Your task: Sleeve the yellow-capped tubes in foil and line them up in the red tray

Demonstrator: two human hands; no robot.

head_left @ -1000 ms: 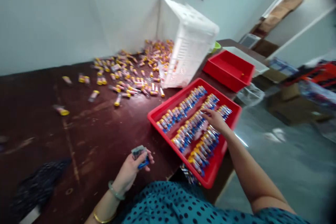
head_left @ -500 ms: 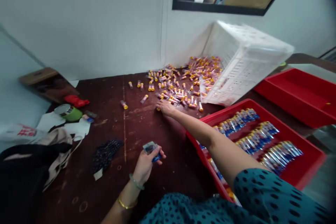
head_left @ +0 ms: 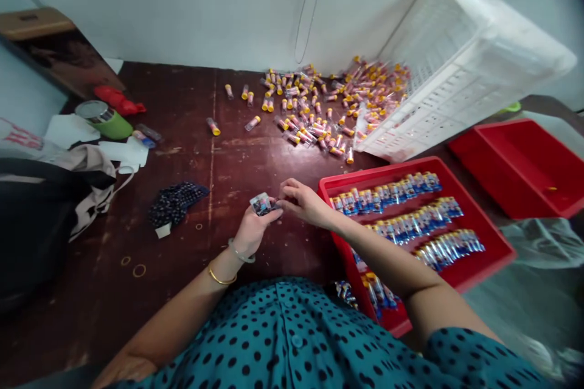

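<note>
My left hand (head_left: 256, 226) is closed around a small printed plastic packet (head_left: 261, 203), whose clear top shows above the thumb. My right hand (head_left: 302, 202) meets it from the right, its fingers pinched together against the packet's edge. What lies between those right fingers is too small and hidden to make out. Beyond both hands, small clear tubes with yellow caps and pink contents (head_left: 314, 127) lie scattered on the dark red table (head_left: 246, 164). Close to my right forearm, a red tray (head_left: 490, 255) holds rows of filled blue-and-yellow packets (head_left: 401, 228).
A white perforated crate (head_left: 438, 103) lies tipped behind the tray, with tubes spilling from it. Another red bin (head_left: 511, 164) stands at the right. On the left are a green cup (head_left: 114, 124), a dark patterned cloth (head_left: 176, 203), a black bag (head_left: 36, 231) and several rubber bands (head_left: 139, 270).
My right hand has drawn back from the scattered tubes to the packet in my left hand. My left hand still holds the packet. The view has tilted down.
</note>
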